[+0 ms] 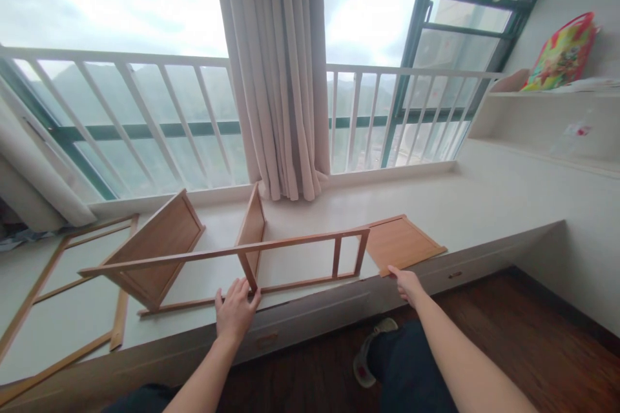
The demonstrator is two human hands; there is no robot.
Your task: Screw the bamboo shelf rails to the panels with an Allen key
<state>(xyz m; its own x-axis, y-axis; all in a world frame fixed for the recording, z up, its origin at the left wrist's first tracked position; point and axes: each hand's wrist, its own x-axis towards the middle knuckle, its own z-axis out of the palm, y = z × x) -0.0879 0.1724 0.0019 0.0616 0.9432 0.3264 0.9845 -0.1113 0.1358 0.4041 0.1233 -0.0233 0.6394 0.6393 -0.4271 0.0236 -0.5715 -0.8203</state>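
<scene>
A light-brown wooden frame (295, 242) stands on edge on the white window ledge. Two wooden panels, a left panel (159, 239) and a middle panel (253, 226), rise behind it and meet it. My left hand (236, 310) curls its fingers over the frame's lower rail, by the foot of the middle panel. To the right, a separate flat wooden panel (404, 242) lies on the ledge, its far-left side close to the frame's right end. My right hand (405, 285) pinches this panel's near corner between thumb and fingers.
Another open wooden frame (123, 310) lies flat at the left of the ledge (465, 206). Drawer fronts (314, 322) run below its edge, above a dark wood floor (484, 335). A curtain (285, 77) hangs before the railing. A colourful bag (562, 55) sits on a shelf.
</scene>
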